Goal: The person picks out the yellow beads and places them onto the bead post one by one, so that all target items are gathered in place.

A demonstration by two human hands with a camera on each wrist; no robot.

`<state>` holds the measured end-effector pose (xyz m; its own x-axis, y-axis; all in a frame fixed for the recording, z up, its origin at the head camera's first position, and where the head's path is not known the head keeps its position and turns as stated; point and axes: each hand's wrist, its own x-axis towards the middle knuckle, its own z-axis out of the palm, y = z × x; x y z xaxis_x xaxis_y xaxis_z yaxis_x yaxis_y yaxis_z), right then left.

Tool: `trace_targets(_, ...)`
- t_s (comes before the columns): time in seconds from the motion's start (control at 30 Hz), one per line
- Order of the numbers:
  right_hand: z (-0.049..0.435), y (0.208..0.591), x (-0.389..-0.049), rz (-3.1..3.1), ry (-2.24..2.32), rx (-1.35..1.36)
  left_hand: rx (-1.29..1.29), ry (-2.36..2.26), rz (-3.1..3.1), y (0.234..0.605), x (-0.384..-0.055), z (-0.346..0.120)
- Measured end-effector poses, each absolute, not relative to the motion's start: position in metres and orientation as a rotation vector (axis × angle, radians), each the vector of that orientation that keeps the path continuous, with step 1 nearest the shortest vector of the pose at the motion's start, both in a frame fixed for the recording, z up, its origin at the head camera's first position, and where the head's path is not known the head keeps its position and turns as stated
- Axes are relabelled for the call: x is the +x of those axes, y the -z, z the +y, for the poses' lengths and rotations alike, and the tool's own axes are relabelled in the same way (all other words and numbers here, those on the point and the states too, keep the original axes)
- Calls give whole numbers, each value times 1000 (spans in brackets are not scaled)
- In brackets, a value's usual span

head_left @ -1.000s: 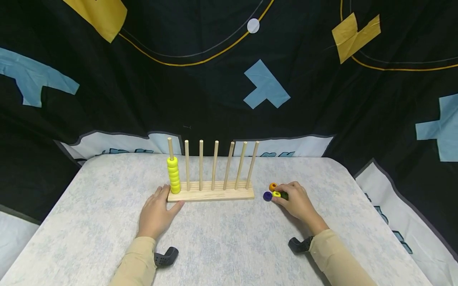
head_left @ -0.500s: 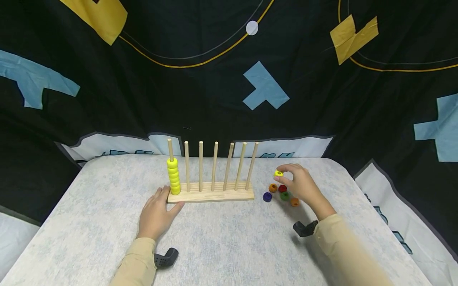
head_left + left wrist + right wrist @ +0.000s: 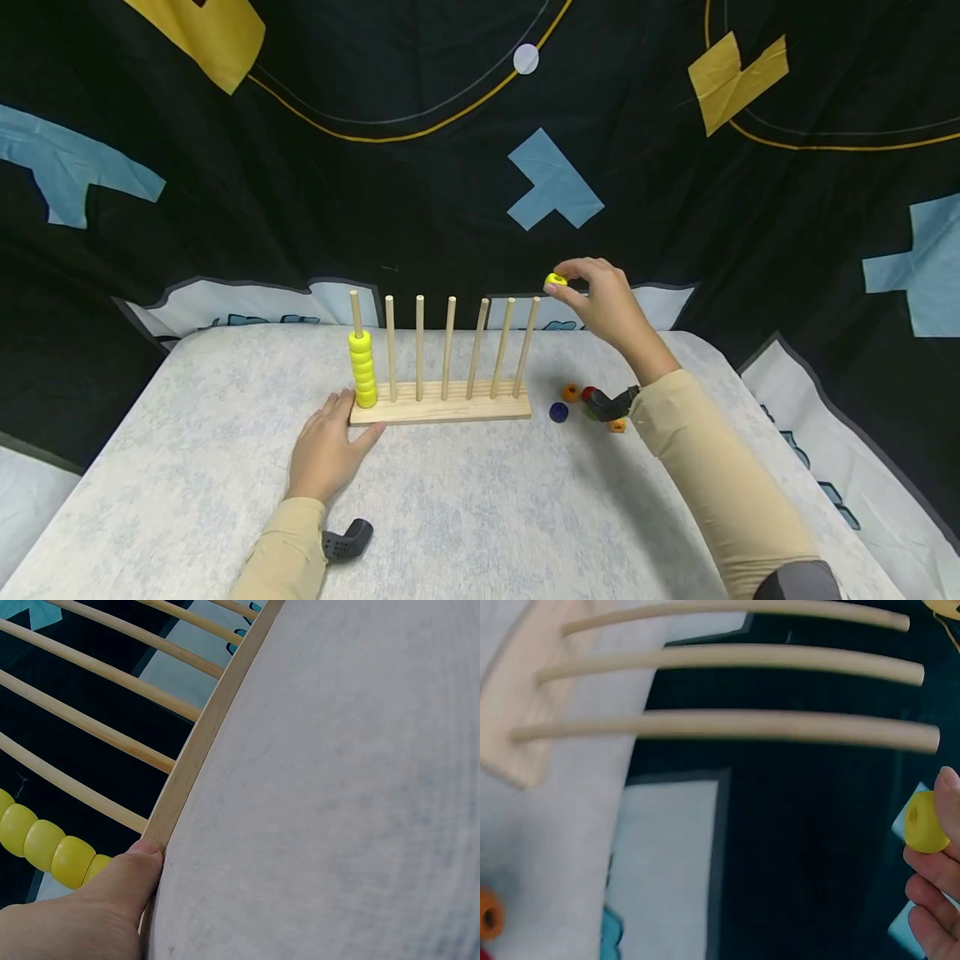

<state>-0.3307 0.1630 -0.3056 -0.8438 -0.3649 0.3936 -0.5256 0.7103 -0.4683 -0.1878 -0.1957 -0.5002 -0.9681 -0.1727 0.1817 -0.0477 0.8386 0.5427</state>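
A wooden peg rack [image 3: 442,408] with several upright pegs stands on the table. Yellow beads [image 3: 363,371] are stacked on its leftmost peg. My left hand [image 3: 324,446] holds the rack's left end, the thumb along the front edge of the base [image 3: 191,761] and the fingers at its side. Raised above the rack's right end, my right hand [image 3: 603,304] pinches a yellow bead [image 3: 556,280] between thumb and fingers. In the right wrist view this bead [image 3: 925,822] shows its hole, just beyond the tip of the rightmost peg [image 3: 780,727], apart from it.
Right of the rack lie loose beads: a purple one [image 3: 558,412], an orange one [image 3: 571,392], a red one [image 3: 588,394], and another orange one [image 3: 617,426]. A green one is mostly hidden behind the wrist camera [image 3: 613,404]. A dark cloth [image 3: 420,208] hangs behind the table.
My right hand has picked the yellow bead from the loose beads, lifted it and carried it leftward toward the rightmost peg. The left hand stays at the rack's left end.
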Motion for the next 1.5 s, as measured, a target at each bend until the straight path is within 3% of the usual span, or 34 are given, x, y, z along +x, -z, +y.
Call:
trace_targets(0.33,97,286,-330,-2581,-872,832,165,822,-2800,502,-188,-197)
trace_targets(0.93,-30,277,-295,-2602,-881,1106,170,807,-2801,503,-190,-198)
trace_targets(1.5,-55,288,-286,-2673,-791,1196,180,812,-2827,497,-189,-198)
